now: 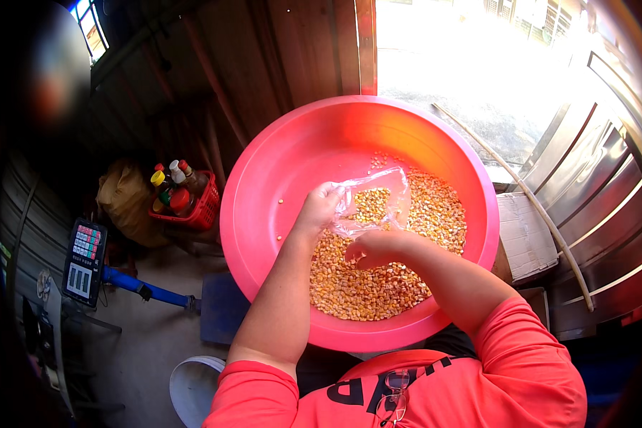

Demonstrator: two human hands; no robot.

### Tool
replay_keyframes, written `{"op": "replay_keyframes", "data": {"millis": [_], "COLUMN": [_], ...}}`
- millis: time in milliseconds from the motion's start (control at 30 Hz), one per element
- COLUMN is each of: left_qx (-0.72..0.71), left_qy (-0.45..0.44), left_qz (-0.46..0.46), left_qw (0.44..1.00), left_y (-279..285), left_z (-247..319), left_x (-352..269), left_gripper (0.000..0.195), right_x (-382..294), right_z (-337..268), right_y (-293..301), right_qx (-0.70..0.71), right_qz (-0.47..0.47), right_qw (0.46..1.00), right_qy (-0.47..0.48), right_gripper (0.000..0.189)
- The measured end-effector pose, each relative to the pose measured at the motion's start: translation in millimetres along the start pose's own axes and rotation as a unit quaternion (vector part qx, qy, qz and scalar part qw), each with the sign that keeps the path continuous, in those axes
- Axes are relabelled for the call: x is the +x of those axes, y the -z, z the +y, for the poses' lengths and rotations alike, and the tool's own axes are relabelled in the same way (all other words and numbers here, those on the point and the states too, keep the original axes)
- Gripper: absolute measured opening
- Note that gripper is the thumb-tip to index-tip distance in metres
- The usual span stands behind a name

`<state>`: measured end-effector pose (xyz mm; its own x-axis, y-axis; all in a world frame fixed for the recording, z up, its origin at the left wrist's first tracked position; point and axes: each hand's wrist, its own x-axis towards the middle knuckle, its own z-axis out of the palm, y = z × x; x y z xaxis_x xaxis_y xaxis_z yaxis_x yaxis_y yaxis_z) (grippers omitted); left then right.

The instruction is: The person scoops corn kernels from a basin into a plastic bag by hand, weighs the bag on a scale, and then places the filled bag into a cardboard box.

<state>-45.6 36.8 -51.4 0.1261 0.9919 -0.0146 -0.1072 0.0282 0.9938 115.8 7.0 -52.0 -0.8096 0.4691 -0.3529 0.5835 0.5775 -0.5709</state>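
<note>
A wide pink plastic basin (267, 176) stands in front of me with loose yellow-orange corn kernels (369, 294) heaped in its lower and right parts. My left hand (321, 206) pinches the left edge of a clear plastic bag (401, 187) over the basin. Within the bag's outline kernels show, but I cannot tell whether they lie inside it or beneath it. Just below the bag, my right hand (380, 249) hovers over the corn, its fingers loosely curled and apart. No kernels are visible in that hand, though its palm is partly hidden.
At left stands a platform scale with a keypad display (83, 262), blue post (144, 286) and dark blue platform (222, 310). A red basket (206, 206) holds several bottles. Below is a white bucket (192, 388). To the right, a wooden stick (540, 208) leans past a cardboard box (527, 235).
</note>
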Motion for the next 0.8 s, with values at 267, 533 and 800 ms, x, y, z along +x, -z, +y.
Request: {"op": "replay_keyframes", "data": {"millis": [267, 533, 800], "left_qx": [-0.016, -0.008, 0.015], "left_qy": [-0.032, 0.000, -0.009], "left_qz": [-0.023, 0.003, -0.008], "left_qw": [0.999, 1.000, 1.000], "left_y": [-3, 0, -5], "left_z": [4, 2, 4], "left_x": [-2, -3, -3], "left_gripper": [0.013, 0.014, 0.016], "right_x": [24, 17, 25], "right_z": [11, -30, -11], "right_y": [-44, -40, -48], "right_qx": [-0.079, 0.007, 0.057], "right_qz": [-0.159, -0.304, -0.293], "right_qw": [0.984, 0.949, 0.953], "right_qy": [0.015, -0.081, -0.049], "right_gripper": [0.037, 0.050, 0.035]}}
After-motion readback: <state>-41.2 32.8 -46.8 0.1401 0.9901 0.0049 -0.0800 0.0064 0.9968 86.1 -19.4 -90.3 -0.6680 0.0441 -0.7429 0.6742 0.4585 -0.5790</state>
